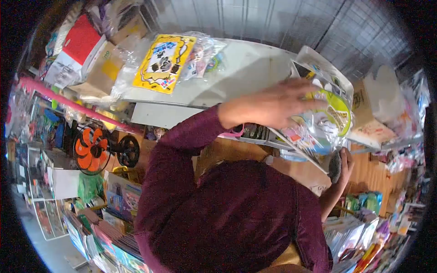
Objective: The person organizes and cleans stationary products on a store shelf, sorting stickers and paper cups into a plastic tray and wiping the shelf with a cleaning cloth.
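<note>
My left hand (pixel 280 103) reaches across to the right, fingers stretched out and a little blurred, over a white box (pixel 298 150) of packaged goods. Under and beside its fingertips lies a lime-green rimmed toy (pixel 345 113) in clear plastic wrap. Flat colourful packets (pixel 307 136) fill the near part of the box. At the box's near right corner, my right hand (pixel 347 166) is closed around a dark grey, cloth-like thing (pixel 335 167); its exact kind is unclear.
A yellow comic-style card pack (pixel 164 63) and other plastic-wrapped packets (pixel 200 59) lie on the white table (pixel 250 63). Cardboard boxes stand left (pixel 102 68) and right (pixel 364 107). An orange-bladed fan (pixel 92 148) and crowded shelves stand behind on the left.
</note>
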Demonstrator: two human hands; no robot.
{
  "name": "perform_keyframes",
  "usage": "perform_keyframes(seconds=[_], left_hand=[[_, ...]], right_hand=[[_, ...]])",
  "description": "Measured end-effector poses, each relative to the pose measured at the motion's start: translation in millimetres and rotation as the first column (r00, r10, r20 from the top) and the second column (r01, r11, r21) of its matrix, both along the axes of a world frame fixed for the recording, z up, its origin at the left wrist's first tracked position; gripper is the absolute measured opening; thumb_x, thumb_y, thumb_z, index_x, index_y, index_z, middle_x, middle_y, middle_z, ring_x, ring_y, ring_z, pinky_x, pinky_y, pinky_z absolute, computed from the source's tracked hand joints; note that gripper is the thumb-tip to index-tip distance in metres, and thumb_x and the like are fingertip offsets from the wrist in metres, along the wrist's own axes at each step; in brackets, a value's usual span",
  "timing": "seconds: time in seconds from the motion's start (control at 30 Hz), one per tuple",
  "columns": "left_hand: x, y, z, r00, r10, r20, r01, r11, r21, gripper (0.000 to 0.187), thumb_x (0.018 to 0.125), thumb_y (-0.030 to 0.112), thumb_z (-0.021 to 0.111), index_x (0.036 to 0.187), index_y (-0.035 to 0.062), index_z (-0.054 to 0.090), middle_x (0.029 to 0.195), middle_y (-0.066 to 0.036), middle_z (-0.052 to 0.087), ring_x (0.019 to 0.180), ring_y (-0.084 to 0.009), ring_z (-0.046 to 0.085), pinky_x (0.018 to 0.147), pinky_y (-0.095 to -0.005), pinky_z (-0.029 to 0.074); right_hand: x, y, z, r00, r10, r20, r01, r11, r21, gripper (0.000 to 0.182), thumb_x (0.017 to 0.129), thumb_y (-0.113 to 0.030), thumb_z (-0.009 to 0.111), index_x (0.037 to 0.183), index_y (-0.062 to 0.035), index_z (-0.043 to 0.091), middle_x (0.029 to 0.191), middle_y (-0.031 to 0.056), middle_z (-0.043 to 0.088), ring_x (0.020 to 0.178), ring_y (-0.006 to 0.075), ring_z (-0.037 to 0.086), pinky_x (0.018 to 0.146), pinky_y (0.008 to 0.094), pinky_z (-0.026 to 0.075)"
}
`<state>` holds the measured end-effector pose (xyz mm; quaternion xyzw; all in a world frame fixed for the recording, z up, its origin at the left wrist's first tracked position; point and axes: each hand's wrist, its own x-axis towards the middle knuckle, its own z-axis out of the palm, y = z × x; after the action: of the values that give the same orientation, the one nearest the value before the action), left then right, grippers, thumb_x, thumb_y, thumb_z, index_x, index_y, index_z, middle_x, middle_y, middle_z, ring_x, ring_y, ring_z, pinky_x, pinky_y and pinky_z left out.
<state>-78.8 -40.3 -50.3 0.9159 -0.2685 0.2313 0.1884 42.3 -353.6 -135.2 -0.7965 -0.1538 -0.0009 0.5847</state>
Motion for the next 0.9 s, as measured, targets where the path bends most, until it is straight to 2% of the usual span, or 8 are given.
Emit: perform_keyframes(seconds=[0.07,0.13,0.2,0.23,0.27,0.43,0.73,0.9], left_hand=[[-27,29,25,0.962,0.260,0.082,-0.241,0.952,-0.187,0.064,0.064,0.016,0.070,0.122,0.0068,0.044,0.125,-0.017,0.040,0.118,-0.0308,0.036,0.100,-0.0399,0.028],[-53,87,40,0.851,0.457,0.259,-0.445,0.889,-0.105,0.063,0.067,0.025,0.068,0.122,0.0061,0.043,0.123,-0.018,0.043,0.113,-0.0328,0.039,0.095,-0.0433,0.032],[-89,142,31,0.549,0.778,0.307,-0.753,0.619,-0.223,0.059,0.071,0.030,0.065,0.118,-0.0005,0.045,0.113,-0.022,0.050,0.106,-0.0369,0.045,0.092,-0.0416,0.035],[-107,166,24,0.403,0.889,0.220,-0.872,0.445,-0.202,0.060,0.071,0.033,0.066,0.115,-0.0027,0.046,0.109,-0.023,0.052,0.103,-0.0378,0.047,0.090,-0.0415,0.038],[-121,185,17,0.234,0.962,0.141,-0.953,0.256,-0.163,0.060,0.071,0.035,0.066,0.112,-0.0049,0.047,0.105,-0.025,0.054,0.100,-0.0387,0.050,0.087,-0.0414,0.040],[-147,223,-18,-0.087,0.982,-0.166,-0.985,-0.059,0.164,0.066,0.061,0.046,0.070,0.100,-0.0053,0.053,0.097,-0.024,0.058,0.094,-0.0359,0.056,0.079,-0.0398,0.045],[-132,224,5,0.005,0.916,-0.402,-0.968,0.105,0.228,0.081,0.048,0.051,0.076,0.101,-0.0058,0.055,0.103,-0.023,0.058,0.094,-0.0316,0.058,0.081,-0.0354,0.045],[-110,235,-4,0.097,0.904,-0.415,-0.957,0.200,0.211,0.086,0.048,0.048,0.077,0.106,-0.0099,0.049,0.108,-0.028,0.053,0.100,-0.0347,0.053,0.084,-0.0360,0.042]], right_hand=[[-4,1,8,0.995,0.059,-0.075,-0.057,0.998,0.029,0.027,0.085,-0.026,0.054,0.079,-0.0002,0.054,0.070,-0.0002,0.049,0.065,0.0095,0.042,0.059,0.0233,0.034],[-4,4,9,0.981,0.116,-0.158,-0.108,0.993,0.057,0.026,0.087,-0.025,0.053,0.072,-0.0039,0.052,0.064,-0.0016,0.046,0.059,0.0085,0.040,0.053,0.0231,0.032],[-2,3,4,0.987,0.103,-0.124,-0.092,0.992,0.091,0.027,0.087,-0.026,0.052,0.070,-0.0056,0.050,0.060,-0.0033,0.042,0.055,0.0063,0.036,0.049,0.0228,0.028],[11,-13,-8,0.964,0.128,-0.232,-0.109,0.990,0.095,0.033,0.083,-0.027,0.057,0.094,0.0038,0.057,0.078,0.0029,0.053,0.072,0.0111,0.046,0.066,0.0233,0.038],[10,-13,-9,0.964,0.129,-0.233,-0.109,0.989,0.099,0.033,0.083,-0.027,0.057,0.094,0.0038,0.057,0.078,0.0029,0.053,0.072,0.0111,0.046,0.066,0.0233,0.038],[33,-23,-27,0.947,0.116,-0.300,-0.096,0.992,0.084,0.037,0.082,-0.024,0.059,0.105,0.0058,0.055,0.085,0.0047,0.055,0.079,0.0117,0.048,0.073,0.0243,0.039],[36,-26,-23,0.939,0.213,-0.272,-0.215,0.976,0.020,0.039,0.084,-0.026,0.056,0.105,0.0069,0.055,0.089,0.0064,0.056,0.082,0.0136,0.049,0.076,0.0263,0.039],[20,-11,-13,0.975,0.063,-0.213,-0.060,0.998,0.017,0.036,0.084,-0.026,0.056,0.100,0.0066,0.057,0.085,0.0066,0.056,0.078,0.0138,0.049,0.073,0.0261,0.039]])
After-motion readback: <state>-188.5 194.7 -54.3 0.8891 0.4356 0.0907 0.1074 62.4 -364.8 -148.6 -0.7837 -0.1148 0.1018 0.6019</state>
